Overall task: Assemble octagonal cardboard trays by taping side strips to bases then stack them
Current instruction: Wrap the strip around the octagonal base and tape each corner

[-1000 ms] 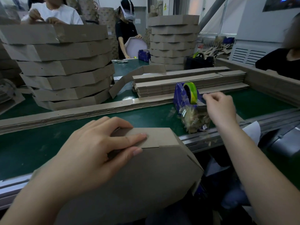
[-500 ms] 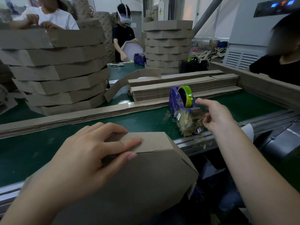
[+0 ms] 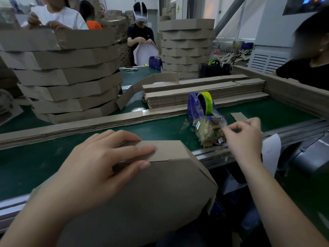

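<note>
Green conveyor desk [image 3: 35, 166] in a packing hall, with other workers beyond it. A stack of finished trays [image 3: 67, 82] stands at 10 o'clock and flat strips [image 3: 195, 93] are piled at 1 o'clock.

Tray in hand [image 3: 151, 202]: at 6 o'clock, tilted against the near edge of the desk, underside toward the camera. Its side strip [image 3: 169, 150] is folded along the top edge.

Left hand [image 3: 106, 166]: unchanged over the last second. It lies flat across the seam, fingers straight, pressing the strip to the base — its grip closes on nothing.

Right hand [image 3: 245, 138]: this is the change. A second ago it sat at the cutter of the tape dispenser [image 3: 195, 111], which stands at 2 o'clock from the tray. Half a second ago its fingers were reaching into the blade. It now sits toward 4 o'clock of the dispenser, thumb and forefinger in a narrow pinch grip on what appears to be a clear length of tape [image 3: 216, 114] running off the yellow-green roll. Whether the piece is already torn free cannot be told.

Assessment: a fresh piece is being drawn and nothing is yet laid on this seam. The joint depends on the left hand alone, so the next step is judged to be carrying the tape across to 8 o'clock and pressing it over the seam.
</note>
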